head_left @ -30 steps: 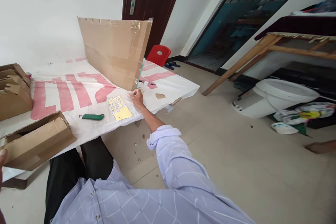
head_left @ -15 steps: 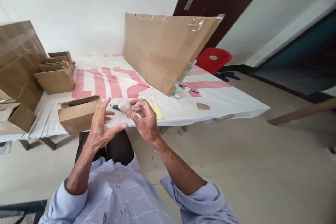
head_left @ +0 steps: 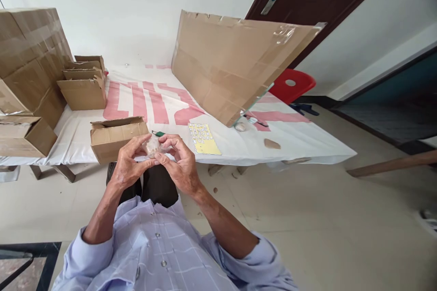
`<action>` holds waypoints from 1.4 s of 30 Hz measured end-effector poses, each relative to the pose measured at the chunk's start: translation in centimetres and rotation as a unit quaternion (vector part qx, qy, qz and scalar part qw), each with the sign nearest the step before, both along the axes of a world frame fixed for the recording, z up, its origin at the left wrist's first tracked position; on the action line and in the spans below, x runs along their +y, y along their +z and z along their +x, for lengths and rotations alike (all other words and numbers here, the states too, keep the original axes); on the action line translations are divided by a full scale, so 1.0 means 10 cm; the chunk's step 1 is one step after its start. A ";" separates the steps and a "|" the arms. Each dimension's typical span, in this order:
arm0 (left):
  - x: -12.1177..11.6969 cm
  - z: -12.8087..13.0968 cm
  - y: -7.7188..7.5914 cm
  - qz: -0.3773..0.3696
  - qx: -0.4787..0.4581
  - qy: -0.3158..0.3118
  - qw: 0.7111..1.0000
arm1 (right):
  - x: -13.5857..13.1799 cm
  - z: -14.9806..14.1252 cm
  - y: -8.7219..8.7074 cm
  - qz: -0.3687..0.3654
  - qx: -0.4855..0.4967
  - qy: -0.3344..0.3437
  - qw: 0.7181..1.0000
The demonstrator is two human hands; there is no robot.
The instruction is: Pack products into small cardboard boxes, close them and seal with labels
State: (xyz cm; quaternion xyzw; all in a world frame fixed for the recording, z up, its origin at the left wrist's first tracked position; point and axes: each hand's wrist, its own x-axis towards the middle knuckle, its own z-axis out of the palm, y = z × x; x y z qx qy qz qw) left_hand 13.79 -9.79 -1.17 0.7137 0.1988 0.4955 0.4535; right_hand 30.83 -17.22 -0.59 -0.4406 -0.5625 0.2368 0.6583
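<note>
A small clear plastic bag (head_left: 152, 146) with pale contents, too small to make out, is held up over the table's front edge. My left hand (head_left: 131, 162) grips its left side with thumb and fingers. On its other side, my right hand (head_left: 180, 163) pinches the bag between thumb and fingers. Just behind the bag lies a small dark green object (head_left: 158, 133), partly covered by my hands. An open cardboard box (head_left: 114, 138) stands close to the left of my left hand. To the right of my right hand lies a yellow sheet (head_left: 207, 144) with white stickers on it.
A large cardboard panel (head_left: 235, 61) leans upright on the cloth-covered table (head_left: 307, 138). Small boxes (head_left: 83, 93) and a big carton (head_left: 37, 54) stand at the left. A clear tape roll (head_left: 240, 126) and a brown scrap (head_left: 272, 144) lie at the right. Behind is a red chair (head_left: 294, 85).
My left hand, open and apart from the bag before, has come in and closed on it. The bag and my right hand have shifted slightly left. The camera view has shifted a little.
</note>
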 end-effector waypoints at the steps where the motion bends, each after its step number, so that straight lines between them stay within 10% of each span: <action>1: 0.00 -0.01 -0.01 0.002 -0.003 -0.002 1.000 | 0.00 -0.01 0.00 -0.003 -0.002 0.003 1.000; 27: -0.05 -0.22 0.12 -0.054 -0.039 -0.038 0.997 | -0.05 -0.08 0.10 -0.017 0.012 0.039 0.999; 42: -0.13 -0.34 0.28 0.129 0.173 0.061 0.975 | -0.04 -0.05 0.22 -0.002 -0.120 0.057 0.991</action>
